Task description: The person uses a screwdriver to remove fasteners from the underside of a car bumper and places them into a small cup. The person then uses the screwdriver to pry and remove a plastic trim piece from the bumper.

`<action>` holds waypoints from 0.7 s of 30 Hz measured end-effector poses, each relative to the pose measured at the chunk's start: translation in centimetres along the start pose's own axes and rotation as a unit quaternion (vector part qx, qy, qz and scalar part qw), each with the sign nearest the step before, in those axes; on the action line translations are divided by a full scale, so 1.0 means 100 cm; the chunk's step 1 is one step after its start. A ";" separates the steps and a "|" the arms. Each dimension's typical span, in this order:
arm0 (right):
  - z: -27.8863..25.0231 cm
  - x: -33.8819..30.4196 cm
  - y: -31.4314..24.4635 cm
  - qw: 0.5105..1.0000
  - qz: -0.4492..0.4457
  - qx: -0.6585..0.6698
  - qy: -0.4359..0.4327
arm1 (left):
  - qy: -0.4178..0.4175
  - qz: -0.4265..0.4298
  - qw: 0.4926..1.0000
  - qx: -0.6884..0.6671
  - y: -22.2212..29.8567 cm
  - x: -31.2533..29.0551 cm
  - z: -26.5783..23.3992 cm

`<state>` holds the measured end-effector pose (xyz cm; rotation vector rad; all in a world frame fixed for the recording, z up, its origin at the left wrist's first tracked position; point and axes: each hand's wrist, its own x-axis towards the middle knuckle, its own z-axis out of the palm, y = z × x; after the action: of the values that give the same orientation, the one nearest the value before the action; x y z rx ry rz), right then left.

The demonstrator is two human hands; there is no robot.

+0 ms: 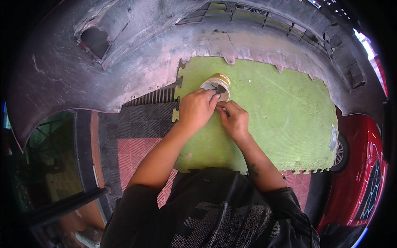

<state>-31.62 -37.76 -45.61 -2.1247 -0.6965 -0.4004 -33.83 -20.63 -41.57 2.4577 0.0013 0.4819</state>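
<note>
Now curling the left hand (194, 109) at the mouth of a tipped yellow-and-white tub (222, 77), upper centre of the frame, close to a dark piece (221, 88) showing inside; cannot tell whether clamping that grip on anything. Pinching fingertips of the right hand (235, 120) together just beside it. Working over a green mat (285, 120), with a curved grey panel (138, 62) spanning the frame's top.

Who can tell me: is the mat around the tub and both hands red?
No: the mat around the tub, left hand and right hand is green.
</note>
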 end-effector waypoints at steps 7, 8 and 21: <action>-0.007 -0.002 -0.002 0.998 -0.057 -0.028 -0.029 | -0.145 0.061 0.974 0.165 0.003 0.016 -0.006; -0.007 -0.002 -0.003 0.998 -0.058 -0.027 -0.029 | -0.176 0.058 0.964 0.191 0.001 0.019 -0.005; -0.005 -0.001 -0.015 1.000 -0.023 0.018 -0.012 | 0.018 0.117 0.964 0.238 -0.009 0.012 0.002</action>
<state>-32.60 -37.50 -44.42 -2.0857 -0.7616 -0.3851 -32.53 -19.88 -41.87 2.9366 -0.1792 0.6957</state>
